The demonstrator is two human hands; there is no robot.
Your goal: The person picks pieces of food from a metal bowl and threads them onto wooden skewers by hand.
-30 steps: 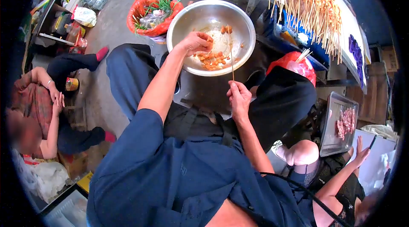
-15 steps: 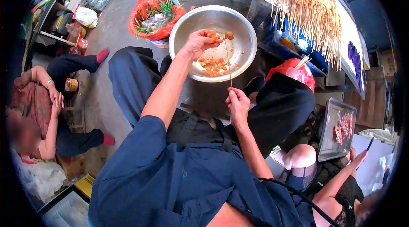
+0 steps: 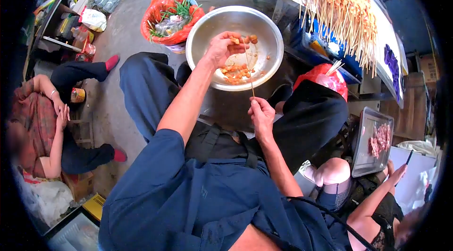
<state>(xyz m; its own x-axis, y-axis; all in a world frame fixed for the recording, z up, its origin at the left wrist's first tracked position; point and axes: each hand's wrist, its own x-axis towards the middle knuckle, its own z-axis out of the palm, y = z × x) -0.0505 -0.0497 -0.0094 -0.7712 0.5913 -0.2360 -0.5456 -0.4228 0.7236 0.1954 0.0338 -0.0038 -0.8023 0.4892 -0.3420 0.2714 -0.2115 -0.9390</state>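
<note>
Over the large metal bowl, my left hand pinches a small orange-coated meat piece near the upper end of a thin wooden skewer. Another orange chunk shows just right of the skewer's top; whether it is threaded I cannot tell. Below the bowl's near rim, my right hand grips the skewer's lower end between thumb and fingers. Loose orange-coated meat pieces lie in the bottom of the bowl.
At upper right, loaded skewers cover a white-topped table. A red bag with bare sticks sits below it. A bucket lined with red plastic stands left of the bowl. A metal tray holds raw meat. People sit at both sides.
My left fingers have shifted slightly and opened a little around the skewer's upper end. The skewer leans a bit more to the left. My right hand has barely moved.
</note>
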